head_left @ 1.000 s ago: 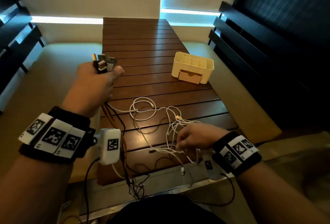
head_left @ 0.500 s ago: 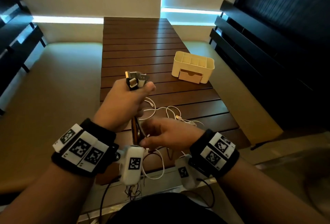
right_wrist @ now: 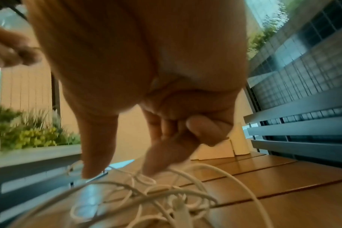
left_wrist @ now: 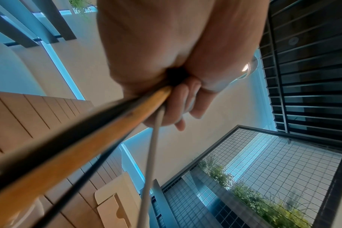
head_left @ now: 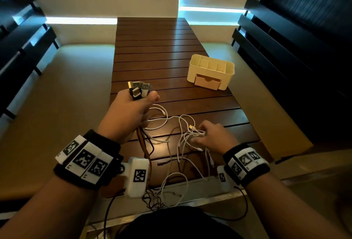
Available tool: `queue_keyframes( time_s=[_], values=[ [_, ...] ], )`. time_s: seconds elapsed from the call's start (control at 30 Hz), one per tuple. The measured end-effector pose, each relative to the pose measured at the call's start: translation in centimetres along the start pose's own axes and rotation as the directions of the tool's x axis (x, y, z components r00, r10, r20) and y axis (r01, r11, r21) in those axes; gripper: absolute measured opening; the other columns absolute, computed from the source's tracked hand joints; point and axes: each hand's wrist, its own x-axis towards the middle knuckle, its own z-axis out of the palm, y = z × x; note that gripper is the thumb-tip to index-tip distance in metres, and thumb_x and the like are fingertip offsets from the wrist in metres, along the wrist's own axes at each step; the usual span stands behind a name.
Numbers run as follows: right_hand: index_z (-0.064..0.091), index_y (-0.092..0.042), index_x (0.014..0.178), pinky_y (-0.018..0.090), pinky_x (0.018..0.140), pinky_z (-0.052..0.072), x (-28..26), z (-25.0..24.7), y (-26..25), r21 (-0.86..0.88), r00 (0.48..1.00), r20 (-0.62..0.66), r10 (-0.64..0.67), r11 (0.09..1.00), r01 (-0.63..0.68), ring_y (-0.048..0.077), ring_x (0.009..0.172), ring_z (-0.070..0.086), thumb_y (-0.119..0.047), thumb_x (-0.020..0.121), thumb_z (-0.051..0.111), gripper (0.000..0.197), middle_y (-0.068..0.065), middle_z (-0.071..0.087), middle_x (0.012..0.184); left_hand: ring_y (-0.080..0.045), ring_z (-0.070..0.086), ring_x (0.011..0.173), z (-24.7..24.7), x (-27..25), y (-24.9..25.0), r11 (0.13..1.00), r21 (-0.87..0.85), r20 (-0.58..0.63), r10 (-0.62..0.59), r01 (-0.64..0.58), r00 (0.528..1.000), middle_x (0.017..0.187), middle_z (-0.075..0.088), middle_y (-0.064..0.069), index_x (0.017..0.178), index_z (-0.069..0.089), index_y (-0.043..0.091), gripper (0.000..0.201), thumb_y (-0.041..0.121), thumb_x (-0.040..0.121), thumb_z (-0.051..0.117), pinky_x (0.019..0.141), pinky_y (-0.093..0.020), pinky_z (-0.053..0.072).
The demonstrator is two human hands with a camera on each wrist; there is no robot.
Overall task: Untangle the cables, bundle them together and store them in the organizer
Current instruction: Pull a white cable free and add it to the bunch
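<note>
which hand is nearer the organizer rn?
Left, narrowly. The left hand, gripping the plug ends, is raised left of the organizer; the right hand is nearer the person, down in the white cables.
</note>
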Motion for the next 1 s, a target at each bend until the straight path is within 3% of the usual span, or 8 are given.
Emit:
queue_keyframes(
  time_s=[0.07, 0.13, 0.3, 0.57, 0.63, 0.77, 0.9, 1.0],
  values=[
    [0.056, -0.024, 0.116, 0.031, 0.082, 0.054, 0.6, 0.9, 1.6, -0.123, 0.987, 0.126, 0.097, 0.989, -0.081, 0.014, 0.093, 0.062, -0.05, 0.083, 0.072, 0.045, -0.003, 0.064, 0.108, -0.009, 0.028, 0.044, 0.4, 0.2, 0.0, 1.0, 0.012, 0.009, -0.001, 0.001, 1.0, 0.051, 0.035, 0.008, 0.098, 0.063, 0.004, 0.02, 0.022, 0.099, 0.056, 0.045, -0.026, 0.026],
    [0.065, -0.022, 0.108, 0.035, 0.085, 0.055, 1.2, 1.5, 2.8, -0.151, 0.987, 0.122, 0.101, 0.985, -0.082, 0.017, 0.093, 0.063, -0.045, 0.087, 0.069, 0.031, 0.001, 0.066, 0.107, -0.009, 0.028, 0.044, 0.9, 0.4, 0.0, 1.0, 0.018, 0.013, -0.003, 0.002, 1.0, 0.051, 0.034, 0.007, 0.098, 0.064, 0.003, 0.02, 0.022, 0.099, 0.057, 0.044, -0.026, 0.026],
    [0.068, -0.027, 0.081, 0.041, 0.074, 0.06, 3.6, 1.5, 4.9, 0.053, 0.995, -0.051, 0.09, 0.995, -0.087, 0.016, 0.075, 0.068, -0.038, 0.09, 0.066, 0.014, 0.001, 0.07, 0.089, -0.008, 0.027, 0.043, 1.8, 0.7, 0.2, 0.999, 0.03, -0.007, -0.017, 0.017, 1.0, 0.051, 0.033, 0.008, 0.101, 0.062, -0.001, 0.022, 0.02, 0.099, 0.057, 0.043, -0.025, 0.027],
    [0.07, -0.023, 0.092, 0.023, 0.062, 0.05, 5.3, -3.0, 3.9, 0.286, 0.915, -0.389, -0.106, 0.93, 0.23, 0.009, 0.073, 0.064, -0.028, 0.096, 0.062, 0.011, -0.007, 0.067, 0.078, -0.008, 0.029, 0.043, 2.5, 0.9, 0.7, 0.999, 0.034, -0.077, -0.018, 0.021, 0.997, 0.052, 0.034, 0.007, 0.101, 0.064, 0.0, 0.022, 0.02, 0.1, 0.056, 0.043, -0.025, 0.027],
    [0.07, -0.024, 0.096, 0.031, 0.07, 0.056, 6.1, -3.4, 4.1, 0.28, 0.939, -0.326, -0.108, 0.938, 0.205, 0.011, 0.077, 0.065, -0.03, 0.095, 0.062, 0.011, -0.005, 0.067, 0.082, -0.009, 0.03, 0.045, 2.6, 0.9, 0.8, 0.999, 0.033, -0.1, -0.029, 0.033, 0.995, 0.054, 0.035, 0.006, 0.102, 0.064, 0.001, 0.022, 0.022, 0.099, 0.056, 0.043, -0.025, 0.028],
    [0.071, -0.033, 0.1, 0.038, 0.084, 0.057, 7.9, -3.0, 5.3, -0.106, 0.993, 0.108, -0.044, 0.993, 0.056, 0.011, 0.089, 0.063, -0.046, 0.092, 0.062, 0.017, -0.006, 0.068, 0.1, -0.01, 0.029, 0.045, 2.7, 1.0, 0.6, 0.998, 0.047, -0.14, -0.03, 0.037, 0.99, 0.053, 0.035, 0.007, 0.098, 0.066, 0.005, 0.021, 0.024, 0.099, 0.057, 0.046, -0.026, 0.028],
    [0.073, -0.031, 0.099, 0.03, 0.08, 0.051, 8.7, -3.9, 5.0, -0.159, 0.991, -0.072, -0.115, 0.982, 0.102, 0.011, 0.089, 0.057, -0.045, 0.093, 0.06, 0.02, -0.006, 0.061, 0.098, -0.012, 0.029, 0.047, 2.9, 1.0, 0.5, 0.998, 0.056, -0.173, -0.031, 0.042, 0.984, 0.056, 0.033, 0.003, 0.099, 0.066, 0.004, 0.022, 0.023, 0.1, 0.056, 0.047, -0.027, 0.027],
    [0.073, -0.027, 0.099, 0.024, 0.077, 0.045, 9.4, -4.8, 3.9, 0.039, 0.965, -0.157, -0.209, 0.975, 0.218, 0.009, 0.09, 0.056, -0.029, 0.095, 0.063, 0.011, -0.01, 0.056, 0.095, -0.012, 0.028, 0.047, 3.3, 1.1, 0.4, 0.997, 0.062, -0.195, -0.034, 0.047, 0.98, 0.054, 0.034, 0.005, 0.098, 0.068, 0.006, 0.021, 0.024, 0.099, 0.057, 0.048, -0.028, 0.027]
  ],
)
